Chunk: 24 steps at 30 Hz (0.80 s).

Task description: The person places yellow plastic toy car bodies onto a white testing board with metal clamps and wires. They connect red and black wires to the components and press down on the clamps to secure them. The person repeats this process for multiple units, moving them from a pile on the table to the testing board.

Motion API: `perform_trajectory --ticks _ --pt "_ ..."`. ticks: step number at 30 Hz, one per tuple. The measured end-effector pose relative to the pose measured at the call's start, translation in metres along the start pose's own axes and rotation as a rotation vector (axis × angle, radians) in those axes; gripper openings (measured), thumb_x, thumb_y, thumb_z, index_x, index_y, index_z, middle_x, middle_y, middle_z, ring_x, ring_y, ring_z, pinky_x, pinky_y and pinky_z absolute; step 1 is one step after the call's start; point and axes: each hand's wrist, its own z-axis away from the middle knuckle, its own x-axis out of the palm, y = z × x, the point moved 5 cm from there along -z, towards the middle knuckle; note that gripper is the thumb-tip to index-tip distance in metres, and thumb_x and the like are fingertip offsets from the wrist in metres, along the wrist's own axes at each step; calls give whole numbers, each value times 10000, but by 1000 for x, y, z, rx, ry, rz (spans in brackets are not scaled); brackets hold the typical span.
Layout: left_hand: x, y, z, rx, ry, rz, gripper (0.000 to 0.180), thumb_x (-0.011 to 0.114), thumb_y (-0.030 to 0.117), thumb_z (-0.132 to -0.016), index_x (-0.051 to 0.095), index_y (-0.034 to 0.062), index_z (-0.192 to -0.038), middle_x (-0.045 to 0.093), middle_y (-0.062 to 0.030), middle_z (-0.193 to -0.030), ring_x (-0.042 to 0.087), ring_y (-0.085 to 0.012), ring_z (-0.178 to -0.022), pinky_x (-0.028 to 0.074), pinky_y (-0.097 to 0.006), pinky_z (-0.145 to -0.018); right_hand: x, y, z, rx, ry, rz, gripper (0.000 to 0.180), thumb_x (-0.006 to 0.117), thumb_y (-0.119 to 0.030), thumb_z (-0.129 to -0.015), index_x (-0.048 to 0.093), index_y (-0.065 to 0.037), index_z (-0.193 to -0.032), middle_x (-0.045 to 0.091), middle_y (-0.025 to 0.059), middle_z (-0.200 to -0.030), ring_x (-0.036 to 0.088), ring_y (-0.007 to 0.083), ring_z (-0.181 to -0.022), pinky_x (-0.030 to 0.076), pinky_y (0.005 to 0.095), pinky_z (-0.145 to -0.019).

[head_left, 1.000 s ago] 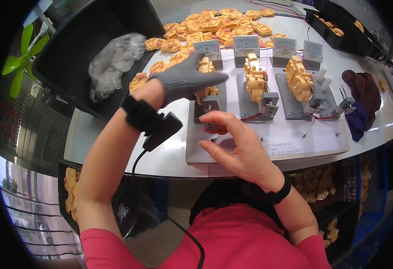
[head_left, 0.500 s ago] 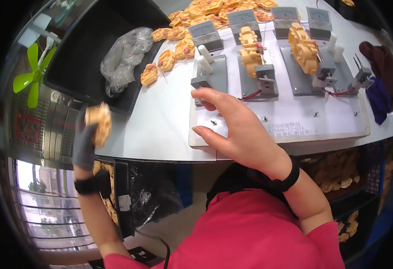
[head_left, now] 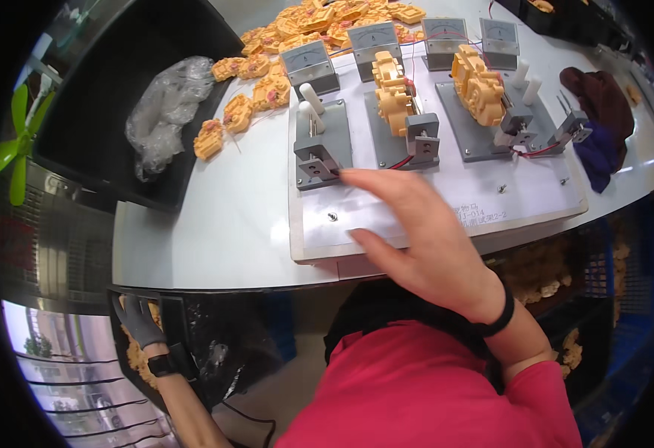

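Observation:
My left hand (head_left: 142,326), in a grey glove, is down at a black bin left of my body, fingers apart over yellow plastic parts (head_left: 139,358). Whether a part still touches its fingers is hard to see. My bare right hand (head_left: 424,239) hovers over the front of a white test board (head_left: 409,215), thumb and forefinger apart with nothing between them. Its forefinger tip is close to the left grey fixture (head_left: 325,149), which has white pegs and no part on it. Yellow gearbox-like parts sit on the middle fixture (head_left: 394,97) and the right one (head_left: 480,86).
Several analog meters (head_left: 308,63) line the board's back edge. Behind them lies a heap of yellow parts (head_left: 327,26), with a row of loose ones (head_left: 237,113) to its left. A black tray (head_left: 118,97) holds a clear plastic bag (head_left: 166,112). Dark cloth (head_left: 599,112) lies right; a green fan (head_left: 19,145) is far left.
My left hand has gone down from beside the table to the bin with the yellow part it carried. My right hand stays by the left fixture. The view has shifted.

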Motion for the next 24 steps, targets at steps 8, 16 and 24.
perform_trajectory --ticks 8,16,24 --pt "276 108 191 712 -662 -351 595 675 11 -849 477 11 -1410 518 -167 -1403 497 -316 -1308 396 -403 -1097 -43 25 10 143 -99 420 203 753 -72 -805 659 -44 -983 635 85 -984 596 300 -933 461 404 -823" --pt "275 51 198 331 -676 -382 523 653 7 -860 552 42 -1372 587 -62 -974 538 -155 -827 451 -307 -724 -41 34 5 176 -183 339 132 766 -73 -793 662 -55 -875 627 63 -941 579 278 -896 446 383 -797" --pt "276 31 205 643 -602 -583 399 690 74 -814 656 80 -1212 605 -99 -830 578 -297 -722 459 -421 -661 -31 32 7 367 -208 405 109 711 9 -799 643 -11 -882 596 122 -954 577 297 -922 456 381 -847"
